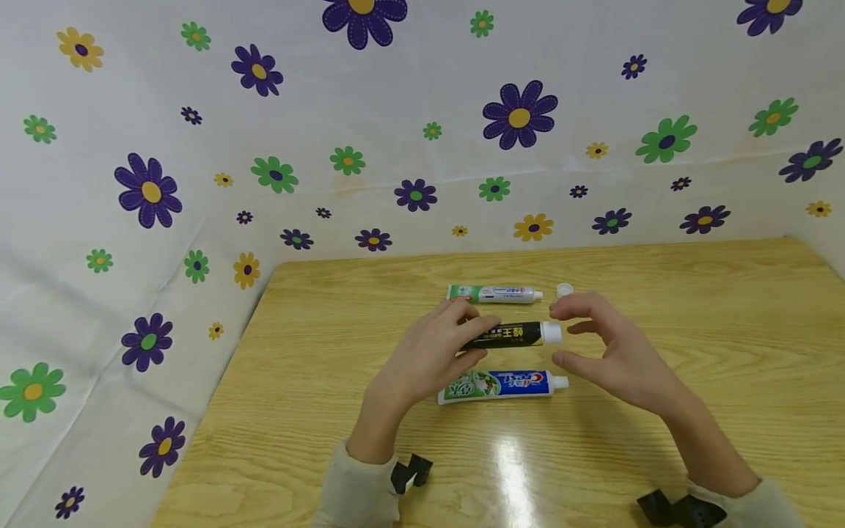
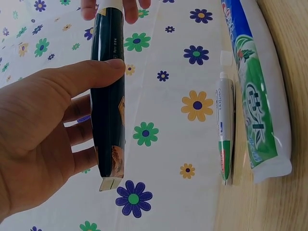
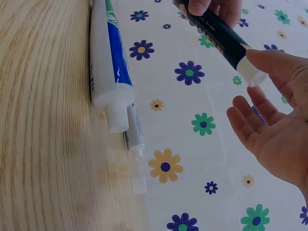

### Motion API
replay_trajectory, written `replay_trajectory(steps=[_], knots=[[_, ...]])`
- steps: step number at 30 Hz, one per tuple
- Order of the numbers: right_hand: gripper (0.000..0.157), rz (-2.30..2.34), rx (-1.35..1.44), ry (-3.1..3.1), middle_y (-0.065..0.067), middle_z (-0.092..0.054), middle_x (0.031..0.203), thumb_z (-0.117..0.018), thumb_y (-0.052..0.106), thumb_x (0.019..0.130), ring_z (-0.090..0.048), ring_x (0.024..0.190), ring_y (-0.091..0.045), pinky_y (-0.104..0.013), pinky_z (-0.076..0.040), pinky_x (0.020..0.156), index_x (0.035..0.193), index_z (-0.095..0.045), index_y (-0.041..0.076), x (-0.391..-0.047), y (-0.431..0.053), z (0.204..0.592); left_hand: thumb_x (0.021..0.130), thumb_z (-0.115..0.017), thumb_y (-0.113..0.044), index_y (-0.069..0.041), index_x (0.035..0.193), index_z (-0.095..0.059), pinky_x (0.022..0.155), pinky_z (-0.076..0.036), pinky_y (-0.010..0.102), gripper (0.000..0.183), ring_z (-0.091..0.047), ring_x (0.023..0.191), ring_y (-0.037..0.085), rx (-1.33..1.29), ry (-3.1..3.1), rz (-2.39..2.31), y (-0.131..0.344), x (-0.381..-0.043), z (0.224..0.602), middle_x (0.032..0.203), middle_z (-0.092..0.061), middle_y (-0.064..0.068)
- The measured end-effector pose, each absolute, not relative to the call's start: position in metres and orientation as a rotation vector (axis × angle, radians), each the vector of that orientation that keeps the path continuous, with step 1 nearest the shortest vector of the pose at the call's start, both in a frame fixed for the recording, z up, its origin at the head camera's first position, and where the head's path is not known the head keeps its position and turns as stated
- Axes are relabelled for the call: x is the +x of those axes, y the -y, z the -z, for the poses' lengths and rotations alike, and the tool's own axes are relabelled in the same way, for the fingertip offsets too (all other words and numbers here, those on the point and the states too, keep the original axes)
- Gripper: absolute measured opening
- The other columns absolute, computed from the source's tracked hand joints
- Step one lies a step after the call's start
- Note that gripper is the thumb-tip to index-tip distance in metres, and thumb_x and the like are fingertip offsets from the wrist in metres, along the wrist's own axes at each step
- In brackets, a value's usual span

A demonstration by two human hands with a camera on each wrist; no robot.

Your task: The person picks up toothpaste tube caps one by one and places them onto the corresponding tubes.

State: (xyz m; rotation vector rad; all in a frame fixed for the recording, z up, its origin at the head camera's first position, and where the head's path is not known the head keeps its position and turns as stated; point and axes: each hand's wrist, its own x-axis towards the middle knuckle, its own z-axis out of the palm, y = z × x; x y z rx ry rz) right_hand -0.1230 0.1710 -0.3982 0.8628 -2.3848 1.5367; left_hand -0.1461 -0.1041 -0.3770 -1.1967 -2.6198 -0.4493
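My left hand (image 1: 425, 352) grips a black toothpaste tube (image 1: 521, 335) by its body, thumb on one side and fingers on the other. The tube is held up off the table, its white cap (image 1: 551, 332) pointing right and its flat crimped end (image 2: 110, 184) showing in the left wrist view. My right hand (image 1: 623, 356) is beside that cap, thumb and fingers spread apart around its end. Seen from the right wrist, the thumb (image 3: 272, 62) overlaps the cap's edge while the other fingers stay extended below it.
A blue and green toothpaste tube (image 1: 515, 383) with a white cap lies on the wooden table (image 1: 297, 381) nearer me. Farther back lies an uncapped white and green tube (image 1: 505, 295), with a loose white cap (image 1: 564, 290) right of its nozzle. Flower-printed cloth (image 1: 396, 132) hangs behind.
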Motion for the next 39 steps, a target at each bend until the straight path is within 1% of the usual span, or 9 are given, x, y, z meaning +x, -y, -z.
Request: replay_trajectory(steps=[4,9,17,22,31,35,39], knots=[[0.044,-1.493,0.854,2.402,-0.001,-0.06,0.118,-0.074,-0.01,0.082,-0.054,0.11,-0.005,-0.018,-0.045,0.093,0.118,-0.06,0.008,-0.1215,-0.1689,0.3986,0.09,-0.075,-0.02,-0.015,0.13,-0.066,0.076,-0.05,0.029,0.041,-0.056,0.096,0.016,-1.205,2.614,0.459,0.104,-0.1463,0.3779,0.111,-0.061,0.003],[0.034,-1.453,0.769,2.46,0.002,-0.063,0.11,-0.073,-0.006,0.084,-0.055,0.106,-0.002,-0.015,-0.044,0.092,0.113,-0.062,0.008,-0.1206,-0.1678,0.3982,0.091,-0.074,-0.02,-0.015,0.131,-0.065,0.077,-0.05,0.029,0.041,-0.055,0.098,0.015,-1.207,2.623,0.432,0.1035,-0.1456,0.3777,0.112,-0.061,0.002],[0.027,-1.463,0.733,2.482,0.001,-0.064,0.108,-0.071,-0.002,0.088,-0.057,0.103,-0.003,-0.015,-0.045,0.09,0.111,-0.063,0.009,-0.1203,-0.167,0.3973,0.092,-0.073,-0.021,-0.016,0.133,-0.063,0.079,-0.05,0.031,0.042,-0.056,0.101,0.017,-1.198,2.634,0.419,0.102,-0.1444,0.3768,0.114,-0.061,0.003],[0.023,-1.484,0.712,2.505,0.0,-0.063,0.11,-0.071,0.002,0.09,-0.058,0.102,-0.004,-0.016,-0.047,0.089,0.111,-0.063,0.009,-0.1212,-0.168,0.3986,0.092,-0.073,-0.021,-0.017,0.134,-0.063,0.079,-0.049,0.03,0.043,-0.056,0.101,0.016,-1.194,2.635,0.404,0.1015,-0.1442,0.3769,0.113,-0.061,0.003],[0.021,-1.523,0.681,2.517,-0.002,-0.063,0.108,-0.069,0.005,0.093,-0.061,0.098,-0.006,-0.016,-0.049,0.086,0.113,-0.063,0.007,-0.1225,-0.1699,0.4013,0.091,-0.075,-0.02,-0.017,0.13,-0.065,0.078,-0.05,0.029,0.041,-0.057,0.1,0.017,-1.205,2.602,0.398,0.1008,-0.1444,0.3765,0.111,-0.062,0.003],[0.019,-1.54,0.674,2.527,-0.003,-0.064,0.105,-0.067,0.007,0.094,-0.062,0.093,-0.008,-0.018,-0.05,0.081,0.113,-0.062,0.007,-0.1226,-0.1698,0.4004,0.09,-0.075,-0.021,-0.017,0.13,-0.065,0.077,-0.049,0.029,0.041,-0.056,0.1,0.017,-1.21,2.588,0.392,0.1006,-0.145,0.3776,0.11,-0.062,0.004],[0.021,-1.575,0.672,2.524,-0.003,-0.064,0.093,-0.065,0.007,0.096,-0.062,0.08,-0.013,-0.024,-0.05,0.07,0.116,-0.06,0.008,-0.123,-0.1701,0.4001,0.09,-0.076,-0.02,-0.017,0.129,-0.066,0.075,-0.049,0.029,0.041,-0.055,0.097,0.017,-1.215,2.569,0.397,0.1004,-0.1454,0.3786,0.109,-0.061,0.004]])
